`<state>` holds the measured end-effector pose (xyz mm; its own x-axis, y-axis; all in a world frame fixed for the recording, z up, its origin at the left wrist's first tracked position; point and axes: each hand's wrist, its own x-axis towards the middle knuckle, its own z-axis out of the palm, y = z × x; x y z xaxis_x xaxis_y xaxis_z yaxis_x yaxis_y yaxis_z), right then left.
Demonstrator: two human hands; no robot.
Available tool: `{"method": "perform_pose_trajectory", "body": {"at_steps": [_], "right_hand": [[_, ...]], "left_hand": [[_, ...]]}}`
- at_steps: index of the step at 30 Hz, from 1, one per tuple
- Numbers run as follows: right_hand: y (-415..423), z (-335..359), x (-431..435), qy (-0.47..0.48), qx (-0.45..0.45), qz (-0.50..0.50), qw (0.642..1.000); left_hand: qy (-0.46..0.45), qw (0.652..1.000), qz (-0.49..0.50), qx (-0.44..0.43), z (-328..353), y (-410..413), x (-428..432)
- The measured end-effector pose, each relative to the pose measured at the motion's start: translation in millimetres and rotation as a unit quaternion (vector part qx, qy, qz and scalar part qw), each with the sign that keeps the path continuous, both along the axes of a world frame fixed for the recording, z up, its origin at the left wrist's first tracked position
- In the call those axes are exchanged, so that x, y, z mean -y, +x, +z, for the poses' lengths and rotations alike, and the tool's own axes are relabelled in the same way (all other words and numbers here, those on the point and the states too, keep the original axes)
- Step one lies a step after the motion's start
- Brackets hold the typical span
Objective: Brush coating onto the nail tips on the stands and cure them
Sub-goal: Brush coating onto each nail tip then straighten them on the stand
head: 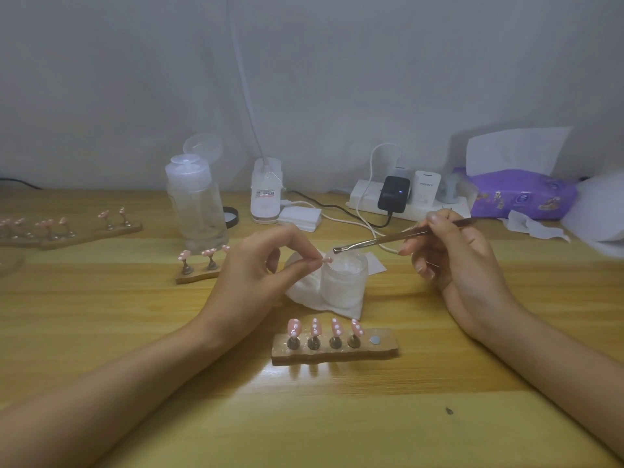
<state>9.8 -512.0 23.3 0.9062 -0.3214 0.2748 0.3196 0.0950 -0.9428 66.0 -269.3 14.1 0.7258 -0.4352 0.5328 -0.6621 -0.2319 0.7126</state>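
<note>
My left hand (260,265) pinches a small pink nail tip on its peg (327,261) between thumb and forefinger, held over the rim of a frosted jar (342,282). My right hand (452,251) grips a thin metal-handled brush (381,238); its flat tip hovers just above the held nail and the jar's mouth. In front of me a wooden stand (334,346) carries several pink nail tips with white dots, and one magnet spot at its right end is bare. Another stand (199,265) with pink tips sits behind my left hand.
More stands with nail tips (72,228) lie at the far left. A clear pump bottle (197,204), a white lamp base (266,194), a power strip with chargers (398,197) and a purple tissue pack (520,194) line the back. A white cloth (314,295) lies under the jar.
</note>
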Motion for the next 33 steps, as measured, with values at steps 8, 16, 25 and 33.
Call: {"method": "perform_pose_trajectory", "body": {"at_steps": [8,16,25,33], "right_hand": [[0.0,0.4,-0.9,-0.010,-0.001,-0.001,1.000],[-0.6,0.7,-1.4,0.005,-0.010,0.003,1.000],[-0.6,1.4,-1.9,0.012,0.002,0.008,1.000],[-0.2,0.9,-2.0,-0.004,-0.003,0.008,1.000]], "left_hand": [[0.002,1.000,0.004,0.001,0.8,0.2,0.1],[0.004,1.000,0.006,0.001,0.8,-0.5,-0.3],[-0.005,1.000,0.005,0.001,1.5,-1.1,0.8],[-0.006,1.000,0.004,-0.003,2.2,-1.4,0.7]]}}
